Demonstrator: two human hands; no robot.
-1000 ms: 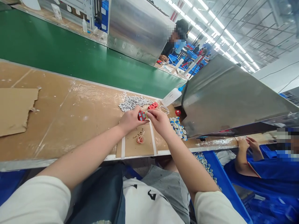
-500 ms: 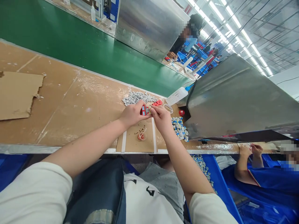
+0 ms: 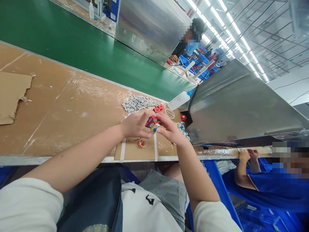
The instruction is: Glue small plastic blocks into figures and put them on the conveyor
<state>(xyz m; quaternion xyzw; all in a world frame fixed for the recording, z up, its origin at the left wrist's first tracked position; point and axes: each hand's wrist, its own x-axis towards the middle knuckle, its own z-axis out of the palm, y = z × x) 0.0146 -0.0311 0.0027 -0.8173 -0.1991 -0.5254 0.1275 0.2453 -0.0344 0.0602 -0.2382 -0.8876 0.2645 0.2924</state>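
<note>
A small red toy piece (image 3: 152,122) with grey panels and a yellow, blue and white end is held above the bench. My left hand (image 3: 135,125) closes around its left side. Against its right side, the fingers and thumb of my right hand (image 3: 169,127) are curled. Fingers hide part of the piece, so its exact kind is unclear. Just behind my hands lie a pile of small grey parts (image 3: 138,103) and several red parts (image 3: 158,108). Below them, a small cup (image 3: 142,143) with red contents stands on a taped cardboard sheet (image 3: 137,153).
A white bottle with a blue nozzle (image 3: 178,100) leans by a metal panel (image 3: 222,109). Blue, yellow and white parts (image 3: 183,130) lie right of my hands. Beyond the bench runs a green belt (image 3: 96,54). A co-worker in blue (image 3: 272,180) sits at right.
The toy piece has been turned and tilted, now showing red and grey sides with a yellow-blue end. My hands have come slightly lower, and the right fingers have shifted on it. The view has moved a little.
</note>
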